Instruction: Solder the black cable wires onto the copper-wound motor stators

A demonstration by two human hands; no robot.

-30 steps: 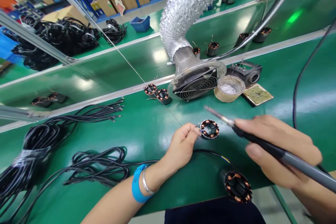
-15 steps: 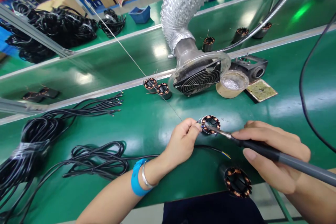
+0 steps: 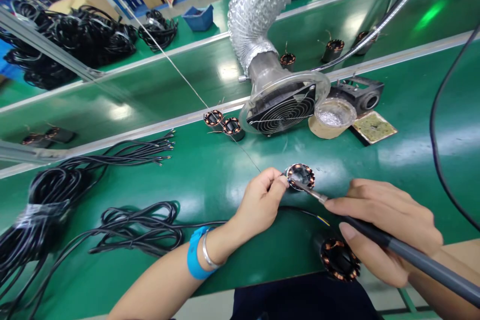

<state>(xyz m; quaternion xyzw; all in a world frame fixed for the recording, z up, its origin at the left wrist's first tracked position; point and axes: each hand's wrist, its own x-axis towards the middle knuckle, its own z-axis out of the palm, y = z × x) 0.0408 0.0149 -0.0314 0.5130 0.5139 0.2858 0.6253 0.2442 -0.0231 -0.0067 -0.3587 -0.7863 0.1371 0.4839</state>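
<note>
My right hand (image 3: 386, 225) is wrapped round the black handle of a soldering iron (image 3: 420, 262). The iron's tip touches the left inner side of a copper-wound stator (image 3: 300, 177) on the green table, and faint smoke seems to hang in the stator's opening. At the stator's left edge, my left hand (image 3: 261, 201) pinches a dark cable end and a thin solder wire (image 3: 245, 152) that comes down from above; the fingertips partly hide both. A second stator (image 3: 339, 259) stands near the front edge, just below my right hand.
Two stators (image 3: 232, 128) stand left of a fan hood (image 3: 283, 110). Behind the work are a solder pot (image 3: 332, 118), a sponge tray (image 3: 374, 127) and an iron stand (image 3: 362, 94). Black cables (image 3: 48, 195) lie at left; another cable (image 3: 435, 135) hangs at right.
The soldering iron has tilted, its handle lower at the right, and my right hand has shifted slightly left. Haze now shows in the stator. Stators on the rear strip have moved left.
</note>
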